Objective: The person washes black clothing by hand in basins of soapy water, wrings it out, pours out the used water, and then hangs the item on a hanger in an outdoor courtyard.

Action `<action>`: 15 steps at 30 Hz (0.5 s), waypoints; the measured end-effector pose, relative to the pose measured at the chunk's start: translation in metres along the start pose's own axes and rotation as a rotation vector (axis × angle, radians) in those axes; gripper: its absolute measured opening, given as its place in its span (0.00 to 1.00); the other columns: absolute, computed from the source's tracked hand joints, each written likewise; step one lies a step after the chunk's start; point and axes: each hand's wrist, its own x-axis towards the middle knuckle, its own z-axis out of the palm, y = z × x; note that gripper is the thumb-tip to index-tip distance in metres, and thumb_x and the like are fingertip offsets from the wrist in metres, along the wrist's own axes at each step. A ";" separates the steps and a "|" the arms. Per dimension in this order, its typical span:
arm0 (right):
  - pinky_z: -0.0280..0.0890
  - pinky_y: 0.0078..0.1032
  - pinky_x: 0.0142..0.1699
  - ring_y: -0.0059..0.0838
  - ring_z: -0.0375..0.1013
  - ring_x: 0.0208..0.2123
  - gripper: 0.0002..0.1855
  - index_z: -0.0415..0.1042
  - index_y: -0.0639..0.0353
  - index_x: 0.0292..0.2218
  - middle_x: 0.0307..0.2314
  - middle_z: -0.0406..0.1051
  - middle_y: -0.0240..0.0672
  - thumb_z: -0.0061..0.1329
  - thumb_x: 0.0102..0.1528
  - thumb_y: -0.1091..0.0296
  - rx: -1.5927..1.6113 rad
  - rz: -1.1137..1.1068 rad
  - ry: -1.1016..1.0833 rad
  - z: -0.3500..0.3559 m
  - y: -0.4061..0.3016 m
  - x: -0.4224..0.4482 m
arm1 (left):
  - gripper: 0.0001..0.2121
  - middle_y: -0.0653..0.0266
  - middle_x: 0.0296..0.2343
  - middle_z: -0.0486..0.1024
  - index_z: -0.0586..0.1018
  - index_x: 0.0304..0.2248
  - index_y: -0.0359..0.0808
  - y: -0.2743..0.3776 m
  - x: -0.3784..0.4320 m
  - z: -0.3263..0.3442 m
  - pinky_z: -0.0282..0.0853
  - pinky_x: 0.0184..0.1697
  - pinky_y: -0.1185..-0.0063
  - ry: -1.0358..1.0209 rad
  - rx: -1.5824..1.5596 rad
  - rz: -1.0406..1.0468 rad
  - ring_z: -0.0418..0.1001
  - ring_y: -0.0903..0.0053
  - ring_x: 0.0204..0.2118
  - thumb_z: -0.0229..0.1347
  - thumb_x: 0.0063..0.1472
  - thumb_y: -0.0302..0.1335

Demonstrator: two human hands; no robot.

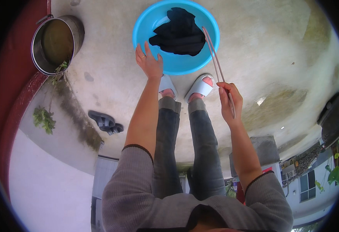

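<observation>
A blue plastic basin (178, 67) stands on the floor before my feet, with a bunched black cloth (181, 34) in it. My left hand (150, 62) is at the basin's near left rim, its fingers apart and holding nothing; whether it touches the rim I cannot tell. In my right hand (230, 100), to the right of my feet, is a pair of long chopsticks (216, 58). Their far tips reach over the basin's right rim, close to the right edge of the cloth.
At the upper left, a metal pot (78, 33) holds murky liquid, a leafy sprig (60, 68) at its rim. Dark sandals (104, 120) lie on the concrete floor to the left. A grey block (263, 149) stands behind my right arm. Light slippers (200, 87) are on my feet.
</observation>
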 end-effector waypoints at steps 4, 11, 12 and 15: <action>0.53 0.13 0.24 0.14 0.57 0.19 0.06 0.70 0.62 0.34 0.19 0.61 0.28 0.43 0.54 0.75 0.009 0.063 -0.067 0.001 0.010 -0.001 | 0.28 0.53 0.50 0.53 0.63 0.49 0.41 0.019 0.033 0.019 0.47 0.55 0.63 -0.270 0.211 0.354 0.49 0.56 0.55 0.58 0.46 0.27; 0.52 0.14 0.23 0.13 0.55 0.18 0.06 0.70 0.62 0.34 0.19 0.60 0.27 0.43 0.54 0.75 0.007 0.048 -0.062 -0.029 -0.041 -0.019 | 0.08 0.56 0.29 0.72 0.71 0.33 0.35 0.044 0.025 -0.036 0.59 0.44 0.64 -0.254 -0.232 0.247 0.69 0.61 0.35 0.50 0.53 0.28; 0.51 0.14 0.23 0.13 0.55 0.18 0.06 0.70 0.62 0.34 0.18 0.60 0.27 0.43 0.54 0.74 -0.009 0.075 -0.043 -0.041 -0.051 -0.025 | 0.09 0.55 0.29 0.72 0.71 0.34 0.34 0.062 0.019 -0.063 0.61 0.41 0.66 -0.352 -0.293 0.243 0.69 0.59 0.35 0.50 0.54 0.28; 0.51 0.14 0.23 0.12 0.55 0.18 0.06 0.69 0.62 0.34 0.17 0.60 0.27 0.42 0.54 0.72 -0.001 0.070 -0.022 -0.071 -0.095 -0.046 | 0.09 0.52 0.28 0.71 0.70 0.35 0.31 0.100 -0.013 -0.165 0.63 0.34 0.73 -0.301 -0.581 0.275 0.69 0.59 0.31 0.48 0.56 0.28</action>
